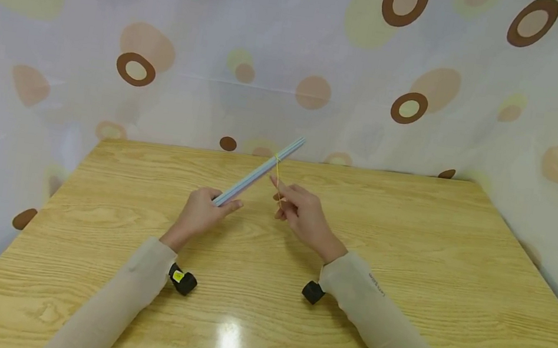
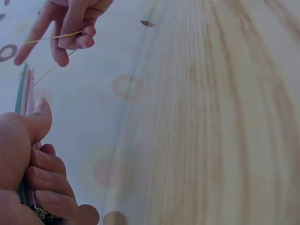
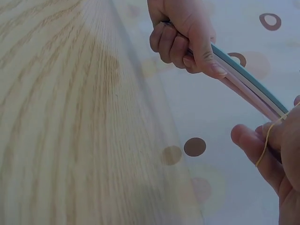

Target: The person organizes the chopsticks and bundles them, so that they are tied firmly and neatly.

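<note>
A bundle of slim pastel sticks (image 1: 258, 175), blue, white and pink, slants up to the right above the table. My left hand (image 1: 200, 211) grips its lower end, with fingers curled round it in the right wrist view. A thin yellow rubber band (image 1: 277, 171) goes round the bundle near its upper end and stretches to my right hand (image 1: 309, 218). In the left wrist view, the band runs across the right hand's fingers (image 2: 75, 21), some curled, with one pointing out straighter. The sticks' lower end is partly hidden in the left palm, where something black and speckled (image 2: 44, 214) shows.
A light wooden table (image 1: 255, 266) lies under both hands. Behind and beside it hangs a pale cloth (image 1: 287, 38) with brown, peach and yellow spots. Small black cameras (image 1: 182, 280) are worn at both wrists, close above the tabletop.
</note>
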The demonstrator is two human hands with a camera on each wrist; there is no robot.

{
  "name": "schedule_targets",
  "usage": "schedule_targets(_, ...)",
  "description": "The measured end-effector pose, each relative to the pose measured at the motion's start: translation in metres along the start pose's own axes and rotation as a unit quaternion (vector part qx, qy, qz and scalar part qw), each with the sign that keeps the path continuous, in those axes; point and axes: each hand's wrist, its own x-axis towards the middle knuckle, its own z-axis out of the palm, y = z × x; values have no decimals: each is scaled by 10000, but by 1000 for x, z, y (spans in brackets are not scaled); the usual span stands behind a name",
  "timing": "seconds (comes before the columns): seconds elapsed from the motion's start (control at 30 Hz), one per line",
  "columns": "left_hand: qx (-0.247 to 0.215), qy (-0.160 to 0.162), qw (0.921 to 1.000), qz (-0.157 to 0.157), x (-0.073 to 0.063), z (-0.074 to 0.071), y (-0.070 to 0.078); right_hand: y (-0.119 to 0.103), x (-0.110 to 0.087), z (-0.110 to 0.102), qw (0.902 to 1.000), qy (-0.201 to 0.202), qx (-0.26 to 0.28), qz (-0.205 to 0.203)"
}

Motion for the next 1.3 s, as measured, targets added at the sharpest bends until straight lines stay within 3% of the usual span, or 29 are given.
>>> schedule_targets(0.33,-51,-66,9998,176,-1,5,5,0,-2,-1,9928,-512,1065,173)
schedule_targets(0.4,-61,-89,9997,213,-2,7,6,-1,-3,-1,9873,-474,1478,339)
schedule_targets(0.5,-122,-9,9997,207,-4,9,9,-3,-5,0,9704,-325,2310,625)
schedule_targets(0.6,-150,76,9997,169,-5,11,12,-4,-6,-1,9452,-202,3174,744)
schedule_targets(0.7,-140,157,9996,184,-6,14,14,-6,-7,-4,9139,-44,3973,838)
schedule_targets(0.83,-47,304,9991,291,-7,16,17,-7,-6,-10,8849,221,4531,1060)
schedule_targets(0.9,51,405,9985,364,-7,17,17,-8,-5,-12,8655,287,4855,1199)
schedule_targets(0.97,200,512,9975,443,-8,18,17,-7,-3,-14,8369,304,5299,1335)
schedule_targets(1.07,412,643,9956,546,-9,17,17,-5,-2,-17,7811,340,6099,1298)
schedule_targets(1.13,557,711,9939,634,-9,16,17,-2,-2,-18,7493,256,6516,1150)
schedule_targets(1.23,901,829,9881,936,-10,13,16,4,-3,-21,7103,15,6987,853)
schedule_targets(1.3,1175,1005,9790,1328,-9,10,15,6,-4,-24,6905,-112,7193,751)
